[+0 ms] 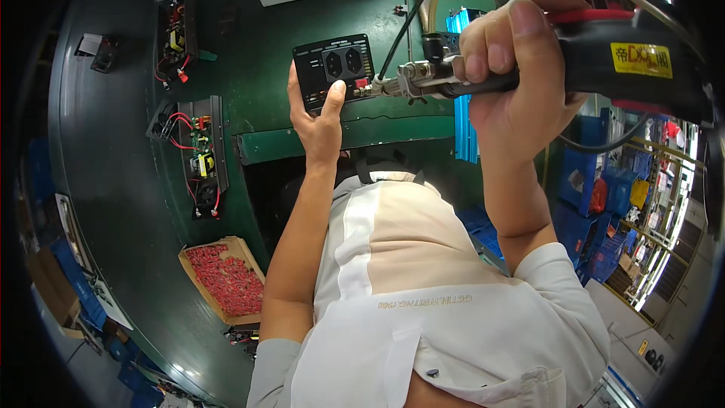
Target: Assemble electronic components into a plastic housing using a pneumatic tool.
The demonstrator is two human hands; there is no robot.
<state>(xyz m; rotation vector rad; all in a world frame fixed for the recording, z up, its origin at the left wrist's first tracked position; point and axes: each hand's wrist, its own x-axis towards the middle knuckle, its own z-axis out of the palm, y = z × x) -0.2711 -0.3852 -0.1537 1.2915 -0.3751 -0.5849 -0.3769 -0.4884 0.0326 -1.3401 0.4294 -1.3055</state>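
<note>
My left hand (322, 132) grips a black power inverter (311, 72) by its lower edge, thumb pressed on the front. This end panel carries two sockets and a red switch and faces up. In my right hand (521, 83) is a black power screwdriver (585, 57) with a metal nose (415, 79), a hose and a cable. Fingers and thumb wrap round its body, and it lies nearly level. The nose points left to the panel's lower right corner, by the red switch. Whether the tip touches a screw there, I cannot tell.
Open circuit-board assemblies (202, 147) in dark metal housings lie on the green bench at left. Nearer stands a cardboard box (245, 251) of small red parts. Blue finned metal housings (464, 132) stand right of the inverter. Blue bins (578, 227) fill the far right.
</note>
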